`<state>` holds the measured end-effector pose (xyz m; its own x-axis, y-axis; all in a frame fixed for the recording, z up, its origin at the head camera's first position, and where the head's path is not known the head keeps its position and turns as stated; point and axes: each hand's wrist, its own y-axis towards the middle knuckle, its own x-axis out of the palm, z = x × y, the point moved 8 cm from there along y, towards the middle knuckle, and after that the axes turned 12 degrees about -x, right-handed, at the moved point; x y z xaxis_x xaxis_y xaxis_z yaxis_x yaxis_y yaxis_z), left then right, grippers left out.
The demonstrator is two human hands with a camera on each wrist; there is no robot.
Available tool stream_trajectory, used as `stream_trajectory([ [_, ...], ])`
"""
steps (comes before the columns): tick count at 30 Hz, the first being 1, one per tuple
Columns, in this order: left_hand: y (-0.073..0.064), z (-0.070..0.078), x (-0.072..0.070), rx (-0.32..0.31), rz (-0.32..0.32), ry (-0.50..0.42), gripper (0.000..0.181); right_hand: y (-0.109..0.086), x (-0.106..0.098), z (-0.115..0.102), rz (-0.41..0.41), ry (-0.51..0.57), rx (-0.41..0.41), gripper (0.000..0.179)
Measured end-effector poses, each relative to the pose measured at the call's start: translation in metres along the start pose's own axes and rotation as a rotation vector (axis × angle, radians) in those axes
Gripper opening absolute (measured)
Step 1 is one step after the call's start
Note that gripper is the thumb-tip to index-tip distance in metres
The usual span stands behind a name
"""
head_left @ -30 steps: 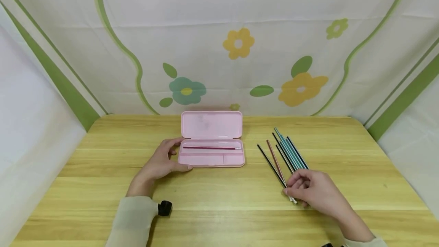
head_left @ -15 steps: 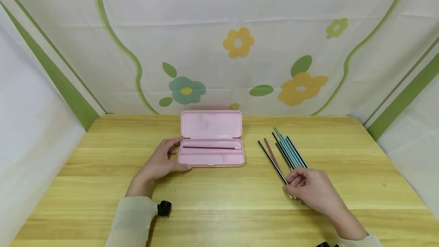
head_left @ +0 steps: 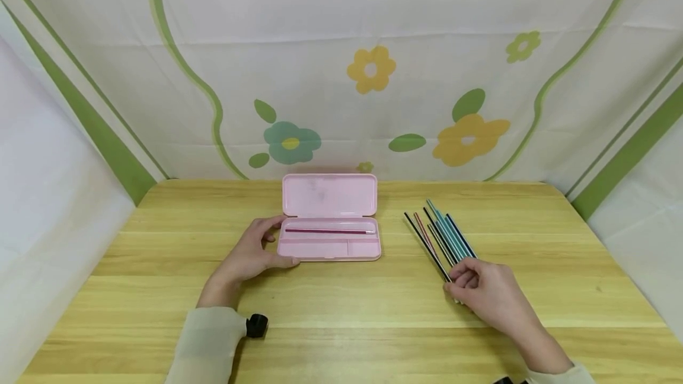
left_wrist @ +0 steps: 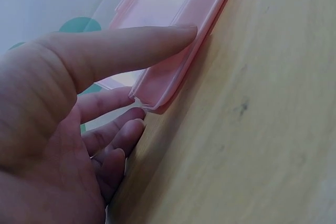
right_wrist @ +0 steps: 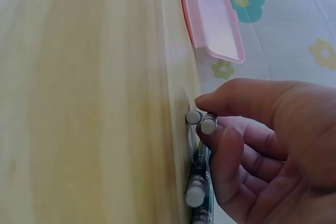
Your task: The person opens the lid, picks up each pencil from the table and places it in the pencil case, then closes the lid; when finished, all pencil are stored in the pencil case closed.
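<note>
A pink pencil case [head_left: 315, 249] lies with its lid [head_left: 329, 195] raised at the back. One dark red pencil [head_left: 328, 231] rests in its long rear compartment. My left hand [head_left: 248, 256] holds the case's left end, thumb on the front rim and index finger at the hinge corner. On the right, my right hand [head_left: 488, 292] pinches the near ends of a black pencil [head_left: 424, 242] and a red pencil [head_left: 425, 232]. White eraser ends [right_wrist: 208, 125] show at its thumb and fingertips in the right wrist view. Teal pencils [head_left: 450, 231] and other dark ones fan out beside them.
Everything lies on a wood-grain table [head_left: 331, 325]. A white cloth with printed flowers [head_left: 370, 70] hangs behind the table's back edge, and more cloth hangs at both sides. A black wrist camera [head_left: 257, 325] sits at the left cuff.
The black and red pencils have shifted slightly forward and closer to the other pencils, with the right hand moving slightly forward. The left hand and the case have stayed in place.
</note>
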<state>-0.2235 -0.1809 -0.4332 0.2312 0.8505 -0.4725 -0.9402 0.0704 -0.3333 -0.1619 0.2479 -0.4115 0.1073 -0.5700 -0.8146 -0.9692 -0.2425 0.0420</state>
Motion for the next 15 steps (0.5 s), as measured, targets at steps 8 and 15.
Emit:
stream_trajectory([
  [8, -0.002, 0.002, 0.001, 0.019, 0.003, -0.004, 0.094, -0.001, -0.003, -0.004, 0.016, 0.009, -0.018, 0.015],
  [15, -0.001, 0.001, 0.001, 0.026, 0.008, 0.004, 0.093, 0.001, -0.005, -0.012, 0.033, 0.046, -0.044, 0.012],
])
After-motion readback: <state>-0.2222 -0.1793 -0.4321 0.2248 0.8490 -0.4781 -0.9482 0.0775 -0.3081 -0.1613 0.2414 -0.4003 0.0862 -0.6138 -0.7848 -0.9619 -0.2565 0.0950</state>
